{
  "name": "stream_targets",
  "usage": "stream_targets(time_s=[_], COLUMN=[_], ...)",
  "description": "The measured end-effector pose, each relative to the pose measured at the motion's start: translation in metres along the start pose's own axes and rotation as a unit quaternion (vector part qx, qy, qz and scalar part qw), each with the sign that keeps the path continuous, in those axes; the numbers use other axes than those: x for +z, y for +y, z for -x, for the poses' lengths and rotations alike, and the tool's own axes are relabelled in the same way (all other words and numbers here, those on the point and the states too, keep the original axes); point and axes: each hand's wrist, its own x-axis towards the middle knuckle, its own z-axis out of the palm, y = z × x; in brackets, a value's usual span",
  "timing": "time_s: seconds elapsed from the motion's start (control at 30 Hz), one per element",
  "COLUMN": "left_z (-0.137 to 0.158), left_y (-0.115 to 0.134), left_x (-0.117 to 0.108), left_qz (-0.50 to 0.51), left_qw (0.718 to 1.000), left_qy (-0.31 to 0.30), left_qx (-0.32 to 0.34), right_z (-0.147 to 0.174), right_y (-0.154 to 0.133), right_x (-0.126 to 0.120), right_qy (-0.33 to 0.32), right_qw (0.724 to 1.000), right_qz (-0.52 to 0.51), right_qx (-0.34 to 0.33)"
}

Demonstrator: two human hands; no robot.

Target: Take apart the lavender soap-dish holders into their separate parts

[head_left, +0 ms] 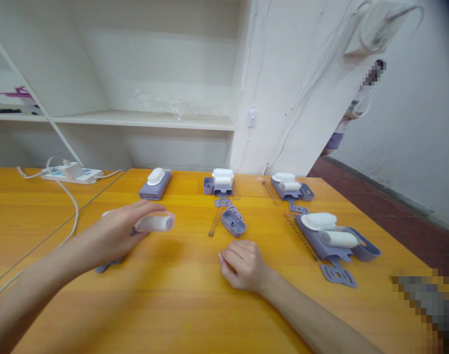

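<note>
My left hand is raised over the left half of the table, its fingers wrapped round a white cylinder with a clear-looking end. Partly hidden behind and below that hand are a white piece and a purple-grey part. My right hand rests on the table with its fingers curled in; whether anything is inside them is hidden. Just beyond it lie a purple-grey oval cup, a slotted flat plate and a coil spring.
Along the back stand purple-grey housings with white oval tops, some with cylinders, springs and plates. A larger set lies at the right. A white power strip with cables sits back left. Another person is beyond the wall's edge.
</note>
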Motion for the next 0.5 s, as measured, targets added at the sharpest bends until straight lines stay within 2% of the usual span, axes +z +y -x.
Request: stream_targets(time_s=[0.13, 0.3, 0.4, 0.5], left_z=[0.042, 0.062, 0.066, 0.063], left_y=[-0.053, -0.105, -0.113, -0.096], left_x=[-0.008, -0.002, -0.001, -0.002], left_qz=[-0.033, -0.047, -0.071, -0.100], left_qw=[0.999, 0.998, 0.997, 0.994], left_qy=[0.009, -0.038, -0.006, 0.040], left_qx=[-0.039, -0.024, -0.031, -0.029], right_z=[0.000, 0.000, 0.001, 0.001], right_y=[0.000, 0.000, 0.000, 0.000], right_x=[0.000, 0.000, 0.000, 0.001], right_qy=[-0.002, -0.002, -0.003, -0.004], right_qw=[1.000, 1.000, 1.000, 1.000], right_qz=[-0.004, -0.002, -0.003, -0.006], right_qx=[-0.001, 0.000, 0.002, 0.004])
